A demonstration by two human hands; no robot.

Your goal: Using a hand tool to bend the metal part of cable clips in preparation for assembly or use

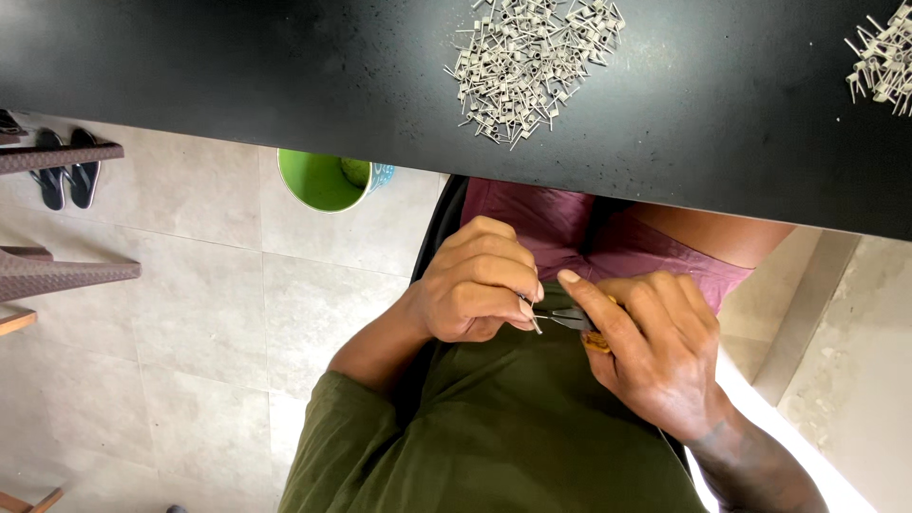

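Over my lap, my left hand [475,285] pinches a small grey metal piece [532,319] between thumb and fingertips. My right hand [655,347] grips small pliers [575,321] with yellowish handles, the jaws meeting that piece. Both hands sit below the edge of the black table [237,66]. A heap of several small grey metal pieces [532,62] lies on the table near its front edge. A second heap of the same pieces [883,57] shows at the table's right end.
A green bucket [328,180] stands on the tiled floor under the table edge. A pair of dark sandals [66,169] lies at the left, by brown woven furniture [57,275]. I wear an olive shirt and maroon cloth.
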